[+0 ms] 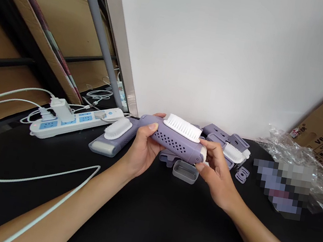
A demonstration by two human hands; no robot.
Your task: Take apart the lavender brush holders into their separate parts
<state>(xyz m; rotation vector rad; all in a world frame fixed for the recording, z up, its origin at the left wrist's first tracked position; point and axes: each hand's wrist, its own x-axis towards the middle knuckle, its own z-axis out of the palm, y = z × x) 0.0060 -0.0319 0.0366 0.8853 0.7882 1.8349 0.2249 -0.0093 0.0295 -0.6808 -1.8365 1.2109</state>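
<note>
1. The purple case (170,141) is at the centre of the frame, held up over the black table (144,221); its right end dips slightly lower than its left; a white brush (183,127) sits along its upper side, and a pale end piece (203,153) shows at its right end.
2. The left hand (143,155) has its grip closed around the left part of the case, thumb across the near face, most fingers hidden behind; the right hand (218,176) has its grip closed on the right end, thumb below and a fingertip by the upper corner; how hard either presses, I cannot tell.
3. The case looks like moulded plastic, so probably stiff and fairly light; its smooth skin may slide a little, while the perforated face should give some bite; the bristles look likely to bend under pressure.
4. The rigid long sides seem the best hold, clear of the bristles; the end piece deserves only a light pinch, as it may be a separate part.
</note>
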